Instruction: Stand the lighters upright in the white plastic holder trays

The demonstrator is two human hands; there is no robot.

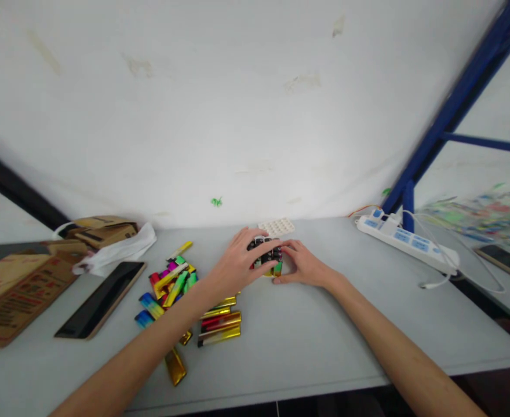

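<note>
A tight upright cluster of lighters [265, 250] with black tops stands on the grey table between my hands. My left hand [236, 263] is curled over its left side and front, the fingers reaching across the tops. From the right, my right hand [303, 265] presses its fingertips and thumb against the cluster's side. The lower part of the cluster is largely covered by my fingers. Behind it lies a white tray with small round holes [277, 226]. Left of the cluster, partly under my left forearm, is a loose pile of shiny coloured lighters [177, 289]; several gold and red lighters [221, 321] lie side by side.
A dark-screened phone [101, 301] and opened cardboard boxes [24, 289] with a white plastic bag [118, 252] lie on the left. At the right are a white power strip [407, 238] with cables, a blue metal frame [450, 110] and another phone [505, 260]. A white wall stands behind.
</note>
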